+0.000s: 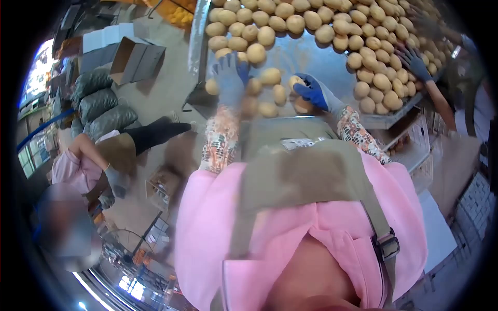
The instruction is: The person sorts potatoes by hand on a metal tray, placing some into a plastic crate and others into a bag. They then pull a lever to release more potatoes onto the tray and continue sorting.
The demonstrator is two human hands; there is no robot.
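Many round tan potatoes [295, 24] lie on a metal sorting table [316, 58]. My left hand [230, 78], in a grey and blue glove, reaches over the table's near left part with its fingers stretched out. Its fingertips are by the potatoes at the left edge, and a few loose potatoes [270, 76] lie just right of it. My right hand [316, 93], in the same kind of glove, has its thumb and fingers closed around a potato [296, 82]. Another potato [303, 105] lies just below that hand, partly hidden.
At the right, a co-worker's gloved hand [413, 62] rests on the potato pile. On the left another person [85, 160] bends near filled dark sacks [101, 101]. Cardboard boxes [136, 59] stand behind the sacks. Below the table's right side is a crate [417, 137].
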